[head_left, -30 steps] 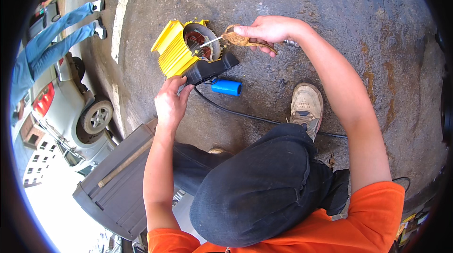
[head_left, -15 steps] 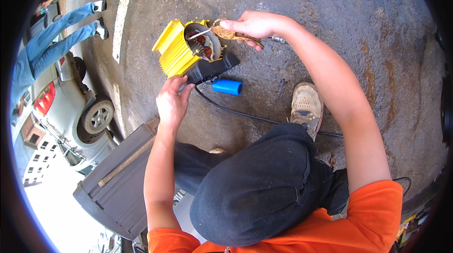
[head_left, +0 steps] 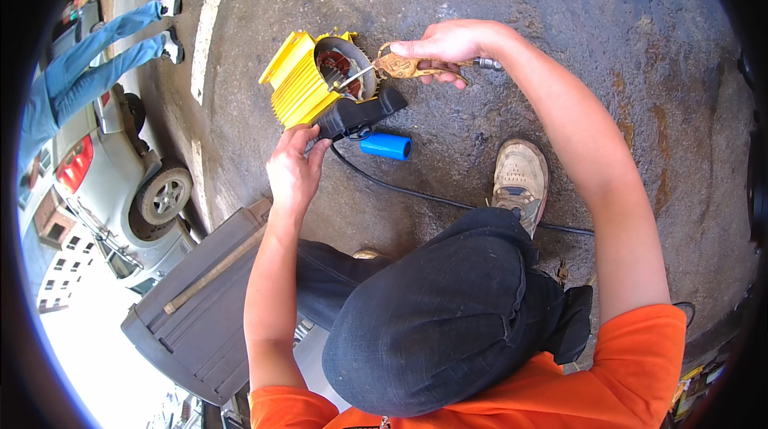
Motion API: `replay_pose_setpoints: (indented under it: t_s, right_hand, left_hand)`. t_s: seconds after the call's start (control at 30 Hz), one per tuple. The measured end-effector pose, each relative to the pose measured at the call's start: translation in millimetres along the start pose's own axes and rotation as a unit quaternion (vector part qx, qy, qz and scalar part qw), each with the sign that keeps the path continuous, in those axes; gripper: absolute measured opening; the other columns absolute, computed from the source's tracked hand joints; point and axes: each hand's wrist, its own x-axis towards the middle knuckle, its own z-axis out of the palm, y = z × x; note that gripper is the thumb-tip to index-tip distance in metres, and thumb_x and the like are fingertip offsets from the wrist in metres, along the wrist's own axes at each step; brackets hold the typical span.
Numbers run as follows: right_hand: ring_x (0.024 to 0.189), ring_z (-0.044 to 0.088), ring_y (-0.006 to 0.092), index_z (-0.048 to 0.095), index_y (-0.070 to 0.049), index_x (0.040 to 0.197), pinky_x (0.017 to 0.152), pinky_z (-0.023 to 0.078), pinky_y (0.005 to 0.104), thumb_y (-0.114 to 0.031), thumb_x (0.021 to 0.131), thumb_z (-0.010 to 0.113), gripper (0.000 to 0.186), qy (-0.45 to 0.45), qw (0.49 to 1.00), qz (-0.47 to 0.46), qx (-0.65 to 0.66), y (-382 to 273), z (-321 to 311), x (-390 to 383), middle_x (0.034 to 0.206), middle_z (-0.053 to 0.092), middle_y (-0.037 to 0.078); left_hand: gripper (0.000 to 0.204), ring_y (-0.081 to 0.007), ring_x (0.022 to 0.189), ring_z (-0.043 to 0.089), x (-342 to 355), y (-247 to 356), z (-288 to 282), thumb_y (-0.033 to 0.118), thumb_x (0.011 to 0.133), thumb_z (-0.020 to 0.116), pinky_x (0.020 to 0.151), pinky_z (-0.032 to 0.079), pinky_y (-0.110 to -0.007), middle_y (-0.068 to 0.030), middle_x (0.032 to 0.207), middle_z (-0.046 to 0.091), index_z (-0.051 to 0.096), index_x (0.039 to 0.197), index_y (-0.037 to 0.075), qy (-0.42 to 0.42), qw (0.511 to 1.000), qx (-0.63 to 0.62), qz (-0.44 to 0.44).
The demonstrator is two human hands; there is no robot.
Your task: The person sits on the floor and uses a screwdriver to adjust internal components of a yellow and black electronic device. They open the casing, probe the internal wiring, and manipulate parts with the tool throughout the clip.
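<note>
A yellow finned motor housing (head_left: 294,85) lies on the pavement, its round open end showing reddish windings (head_left: 336,65) inside. Along its lower side is a black box (head_left: 368,111) with a black cable. My right hand (head_left: 456,45) is closed around a tan, grimy air blow gun (head_left: 400,64); its thin metal nozzle (head_left: 360,75) reaches into the open end. My left hand (head_left: 296,165) pinches the lower left end of the black box. A blue cylinder (head_left: 386,147) lies just below the housing, beside the cable.
Another person's jeans-clad legs (head_left: 120,45) are at the upper left, near a parked silver car (head_left: 128,181). A dark grey plastic case (head_left: 184,309) with a wooden bar on it is beside my left forearm. My shoe (head_left: 518,177) rests by the cable (head_left: 416,197).
My right hand with the blow gun swung left half a second ago and is now back to the right, with the nozzle tip lower inside the opening. My left hand stays on the black box.
</note>
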Motion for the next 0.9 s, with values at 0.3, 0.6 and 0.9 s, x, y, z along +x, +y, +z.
replay_pose_setpoints:
  t_s: [0.3, 0.6, 0.9]
  right_hand:
    - [0.046, 0.061, 0.0177, 0.066, 0.009, 0.091, 0.060, 0.054, 0.0333, -0.077, 0.093, 0.038, 0.090, -0.039, 0.999, 0.021, -0.006, 11.2, 4.2, -1.6, 0.055, 0.059, 0.008]
    - [0.049, 0.062, 0.0188, 0.066, 0.007, 0.087, 0.053, 0.053, 0.0336, -0.074, 0.095, 0.039, 0.086, -0.034, 0.999, 0.024, 0.034, 22.2, 16.0, -5.4, 0.057, 0.060, 0.008]
    - [0.052, 0.066, 0.0183, 0.066, 0.008, 0.092, 0.056, 0.053, 0.0312, -0.076, 0.094, 0.036, 0.090, -0.035, 0.993, 0.010, 0.116, 40.3, 27.5, -8.5, 0.058, 0.061, 0.007]
  left_hand:
    - [0.072, -0.0284, 0.121, 0.055, 4.5, -50.7, 20.1, 0.042, 0.079, 0.084, 0.097, 0.048, -0.042, -0.0206, 0.133, 0.056, 0.059, 0.130, -0.002, 0.019, 0.942, -0.224, -0.251]
    - [0.050, -0.0087, 0.077, 0.045, 37.0, -112.9, 27.0, 0.041, 0.087, 0.077, 0.068, 0.038, -0.028, 0.0009, 0.094, 0.062, 0.065, 0.116, 0.002, 0.003, 0.803, -0.382, -0.458]
    - [0.034, -0.0094, 0.071, 0.042, 45.5, -120.6, 43.3, 0.030, 0.084, 0.080, 0.063, 0.030, -0.026, 0.0019, 0.081, 0.061, 0.071, 0.101, 0.002, 0.049, 0.804, -0.413, -0.426]
